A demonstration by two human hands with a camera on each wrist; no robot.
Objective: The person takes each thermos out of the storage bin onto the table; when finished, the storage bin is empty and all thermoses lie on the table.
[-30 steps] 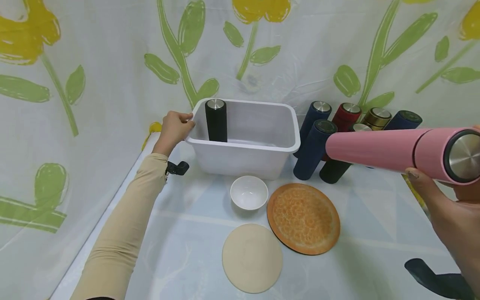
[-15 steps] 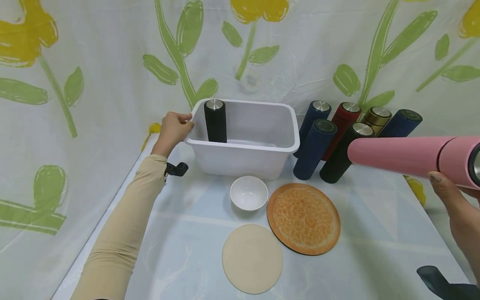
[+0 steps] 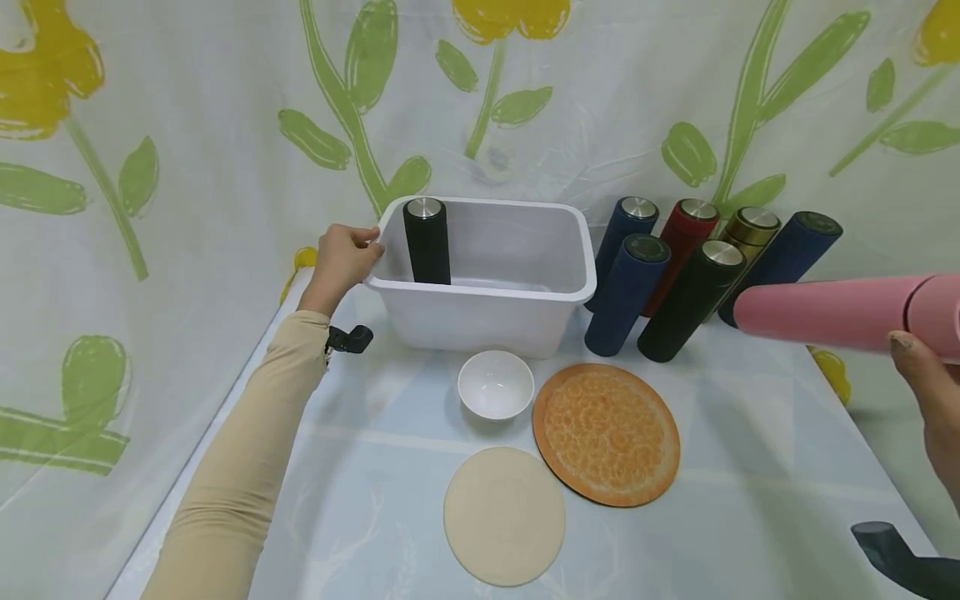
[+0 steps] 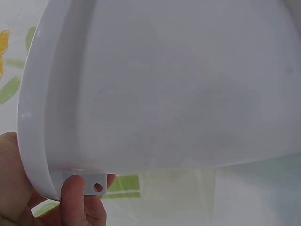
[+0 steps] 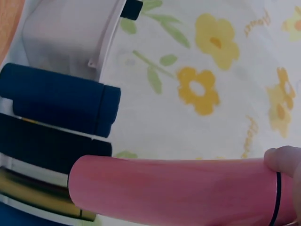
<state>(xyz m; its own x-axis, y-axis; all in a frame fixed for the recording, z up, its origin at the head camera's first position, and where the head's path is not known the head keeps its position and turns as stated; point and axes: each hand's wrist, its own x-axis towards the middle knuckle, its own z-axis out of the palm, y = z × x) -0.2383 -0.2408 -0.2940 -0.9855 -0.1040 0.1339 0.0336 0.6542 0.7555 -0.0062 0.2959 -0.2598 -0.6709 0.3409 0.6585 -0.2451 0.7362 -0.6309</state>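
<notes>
Fingers of the right hand (image 3: 926, 400) are curling around the pink flask (image 3: 840, 312), holding it level well off the desk, while the left hand (image 3: 341, 262) is gripping the white bin (image 3: 517, 296) rim; swinging binward, the flask's far end is risking toppling the standing flasks (image 3: 690, 275) below it.

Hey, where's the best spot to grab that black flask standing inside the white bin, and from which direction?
Probably from straight above, by the upper body just under the steel cap. The black flask stands upright at the bin's back-left corner, and the walls block a side reach lower down. The left hand grips the rim right beside it, so come in from the open right side.
</notes>
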